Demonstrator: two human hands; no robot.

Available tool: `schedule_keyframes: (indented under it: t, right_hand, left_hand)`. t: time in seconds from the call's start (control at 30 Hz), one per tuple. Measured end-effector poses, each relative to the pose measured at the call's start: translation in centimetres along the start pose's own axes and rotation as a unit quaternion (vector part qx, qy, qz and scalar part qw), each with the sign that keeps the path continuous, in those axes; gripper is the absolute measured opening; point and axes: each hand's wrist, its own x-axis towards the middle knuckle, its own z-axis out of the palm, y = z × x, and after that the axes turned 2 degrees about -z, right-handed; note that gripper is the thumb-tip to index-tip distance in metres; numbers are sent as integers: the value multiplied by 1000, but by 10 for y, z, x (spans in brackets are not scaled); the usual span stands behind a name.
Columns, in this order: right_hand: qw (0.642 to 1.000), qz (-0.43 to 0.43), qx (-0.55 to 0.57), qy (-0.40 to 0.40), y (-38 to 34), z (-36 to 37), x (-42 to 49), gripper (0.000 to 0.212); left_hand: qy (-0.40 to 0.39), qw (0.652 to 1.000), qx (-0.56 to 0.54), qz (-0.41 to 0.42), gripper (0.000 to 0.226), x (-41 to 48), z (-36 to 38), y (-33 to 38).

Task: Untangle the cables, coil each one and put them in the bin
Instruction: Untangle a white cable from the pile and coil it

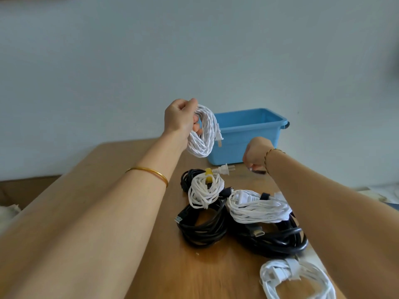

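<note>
We hold the white braided coil in the left grip, fingers curled through its loops. It hangs above the surface, just before the near corner of the blue bin and not yet inside it. We see no tie around this coil, so the main risk is that the loops spring apart on release and spill over the bin's rim. Its plug dangles on the bin side and could catch on that rim as the coil goes over.

The right grip is curled into a fist low over the surface. A dark object shows under it, possibly a strap, but we cannot tell whether the fingers hold it.

The other bundles are a second hazard. The white coil with the yellow tie and the white coil with the black strap both lie across black coils, so lifting one carelessly may drag its neighbour and loosen it. The flat white cable sits near the surface's edge, where a passing forearm could knock it off.
</note>
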Motion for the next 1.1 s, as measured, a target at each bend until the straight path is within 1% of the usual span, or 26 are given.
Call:
schedule_keyframes:
  t: [0.03,0.1,0.2,0.33,0.4,0.47,0.5,0.57,0.63,0.7,0.83,0.9,0.93,1.0,1.07,1.1]
  right_hand:
    - [999,-24,-2,43,-7,-3,-2,9]
    - [992,-80,4,95,-23,-14,-7,20]
    - [976,-166,101,94,-59,-34,-34,25]
    - [942,-211,224,133,-99,-32,-60,25]
    - [926,-228,273,125,-116,-14,-71,23]
    - [913,-249,312,88,-133,10,-81,34]
    - [909,-262,319,61,-141,23,-85,36]
    - [910,-293,294,30,-154,45,-91,29]
    - [911,-328,245,38,-164,65,-91,19]
    - [906,-355,228,33,-173,78,-92,13]
    - [887,-391,245,-11,-189,95,-84,17]
    - [875,-403,268,-12,-192,100,-81,19]
    - [872,-406,273,-5,-193,102,-80,19]
    - [875,-407,263,10,-192,104,-77,22]
    - [883,-411,227,30,-192,105,-73,22]
    - [886,-412,208,37,-192,105,-69,21]
  left_hand:
    - [2,1000,-3,0,29,-1,-2,1]
    - [12,1000,-6,1,30,-1,-6,2]
    - [31,1000,-2,5,30,-3,-18,6]
    - [37,999,18,25,27,-10,-45,9]
    - [29,999,29,36,26,-15,-63,10]
    - [26,998,31,43,25,-18,-83,8]
    - [28,998,28,45,25,-20,-92,8]
    - [42,998,25,46,28,-22,-111,8]
    - [52,997,26,41,29,-26,-129,7]
    - [56,997,19,43,29,-28,-146,4]
    - [56,997,1,60,29,-24,-171,-3]
    - [42,997,3,70,30,-20,-178,-7]
    - [31,997,17,76,31,-17,-180,-9]
    - [15,993,80,82,41,-12,-185,-11]
    - [17,989,132,69,49,-6,-191,-12]
    - [10,989,134,57,49,-4,-193,-13]
